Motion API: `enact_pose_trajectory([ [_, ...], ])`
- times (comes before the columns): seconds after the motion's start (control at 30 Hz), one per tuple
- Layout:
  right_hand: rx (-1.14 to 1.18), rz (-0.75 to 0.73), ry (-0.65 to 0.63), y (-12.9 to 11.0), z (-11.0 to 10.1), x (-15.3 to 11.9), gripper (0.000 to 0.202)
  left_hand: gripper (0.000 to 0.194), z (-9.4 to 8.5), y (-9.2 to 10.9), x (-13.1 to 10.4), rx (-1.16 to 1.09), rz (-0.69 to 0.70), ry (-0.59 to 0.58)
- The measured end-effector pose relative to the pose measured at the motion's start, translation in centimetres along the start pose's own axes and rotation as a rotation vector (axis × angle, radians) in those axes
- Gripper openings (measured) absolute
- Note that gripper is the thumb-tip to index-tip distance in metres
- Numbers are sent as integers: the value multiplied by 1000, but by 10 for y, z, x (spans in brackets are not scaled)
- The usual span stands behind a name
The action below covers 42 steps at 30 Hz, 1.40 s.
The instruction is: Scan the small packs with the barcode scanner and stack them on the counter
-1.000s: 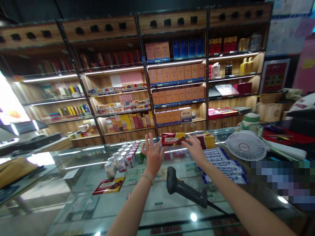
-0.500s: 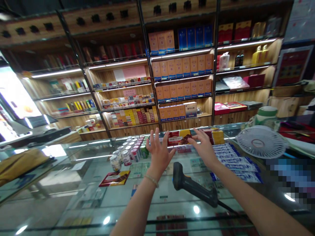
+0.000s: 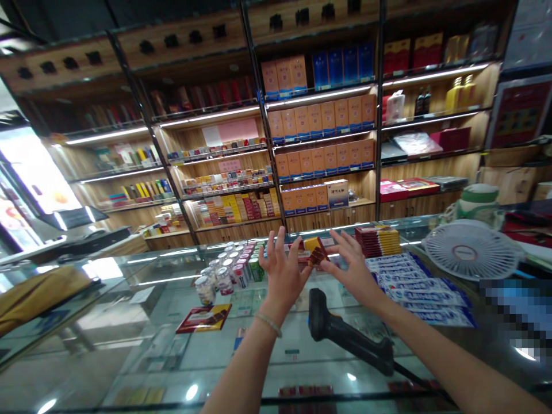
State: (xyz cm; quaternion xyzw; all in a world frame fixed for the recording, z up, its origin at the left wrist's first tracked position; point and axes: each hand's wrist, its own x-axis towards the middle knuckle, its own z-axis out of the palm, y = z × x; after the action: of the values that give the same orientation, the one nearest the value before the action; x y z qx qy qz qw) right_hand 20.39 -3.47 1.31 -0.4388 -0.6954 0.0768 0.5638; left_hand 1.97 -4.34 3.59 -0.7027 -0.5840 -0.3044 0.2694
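Between my two hands is a red and yellow chocolate packet [image 3: 317, 251], tilted, at the far side of the glass counter. My left hand [image 3: 284, 270] has its fingers spread, with thumb and forefinger near the packet's left side. My right hand [image 3: 351, 267] has its fingers apart, their tips at the packet's right side; whether they press on it is unclear. Below my hands lies a black barcode scanner [image 3: 349, 336]. Another chocolate packet [image 3: 204, 318] lies flat at the left. A stack of similar packets [image 3: 378, 240] is just beyond my right hand.
Several small jars [image 3: 224, 280] stand left of my left hand. Blue and white packets [image 3: 422, 290] are spread at the right, near a white fan [image 3: 470, 250] and a green-lidded container [image 3: 478, 198]. Stocked shelves [image 3: 328, 210] rise behind the glass counter [image 3: 172, 374].
The chocolate packet between my hands has tilted. My right hand has come a little lower and nearer to it. The whole view has shifted slightly.
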Motion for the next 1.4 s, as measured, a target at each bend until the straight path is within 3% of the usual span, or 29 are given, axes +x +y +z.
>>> enact_pose_trajectory([
  [0.3,-41,-273,-270,-15,-3,-19,61,55,9,-11,-3,-115,71,240],
  [0.4,-114,-309,-292,-13,-6,-16,53,56,11,-12,-3,-143,89,217],
  [0.5,-165,-292,-211,-1,-13,-4,44,60,13,-15,-2,-177,67,193],
  [0.63,-301,-211,-85,24,-19,12,54,67,13,-17,0,-241,84,176],
  [0.77,-411,-199,-131,39,-15,13,66,70,10,-13,-2,-313,125,95],
  [0.93,-462,-231,-211,36,-10,7,80,76,9,-6,-6,-362,216,1],
  [1.4,-473,-341,-151,34,-20,10,62,81,16,-8,-7,-462,218,-32],
])
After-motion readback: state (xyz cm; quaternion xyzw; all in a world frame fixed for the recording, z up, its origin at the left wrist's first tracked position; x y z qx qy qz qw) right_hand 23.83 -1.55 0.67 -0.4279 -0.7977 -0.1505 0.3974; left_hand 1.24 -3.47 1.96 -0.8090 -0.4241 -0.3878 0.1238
